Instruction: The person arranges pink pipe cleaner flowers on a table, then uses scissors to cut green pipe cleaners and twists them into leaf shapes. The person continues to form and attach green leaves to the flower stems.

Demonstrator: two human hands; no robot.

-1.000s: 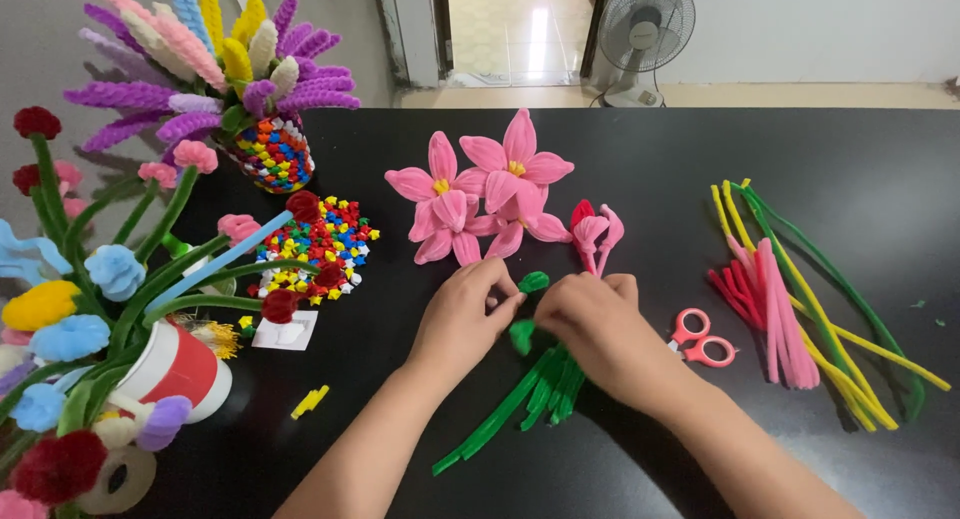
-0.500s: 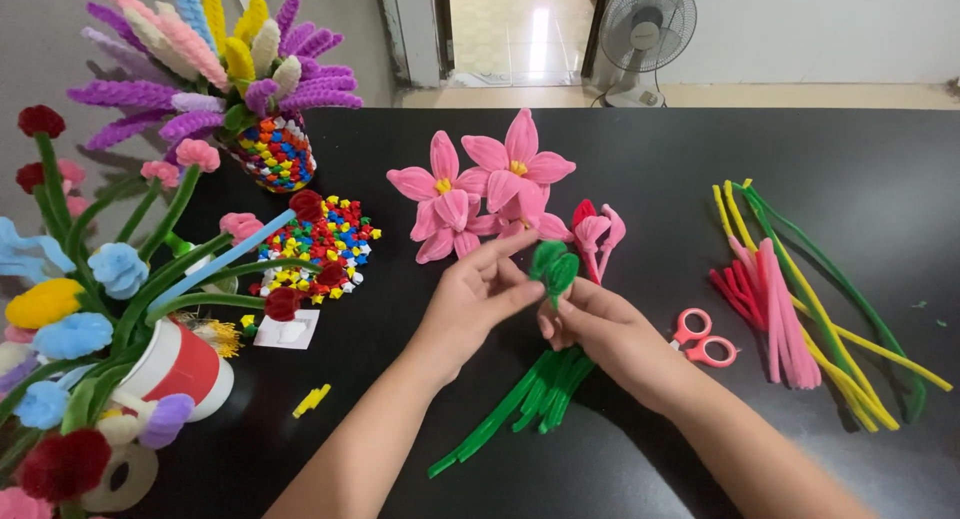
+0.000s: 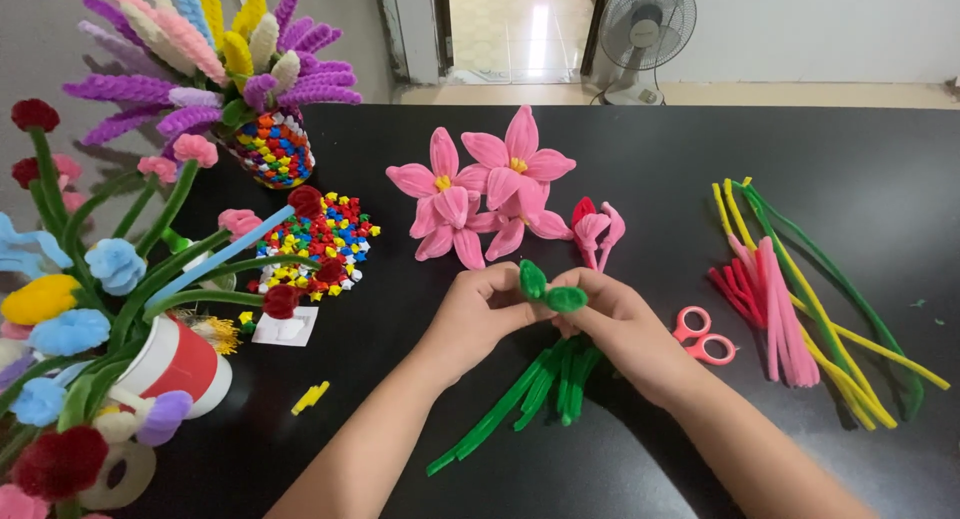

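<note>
Both hands meet just below the middle of the frame: the left hand (image 3: 478, 314) and the right hand (image 3: 622, 329) pinch, fingertips pressed together, a green pipe-cleaner piece (image 3: 548, 289) bent into two small leaf-like loops that stick up between the thumbs. It is fuzzy, bright green, and its loops look tight and rounded. Beneath the hands a bundle of green stems (image 3: 530, 394) lies flat on the black table (image 3: 640, 159), slanting toward the lower left. A loop could spring open or twist out of shape if the pinch loosens, since the wire is thin and the hold is only at the fingertips. Just above sit pink pipe-cleaner flowers (image 3: 480, 189); pink scissors (image 3: 703, 336) lie right of the right hand, with loose pink, yellow and green pipe cleaners (image 3: 800, 299) farther right.
</note>
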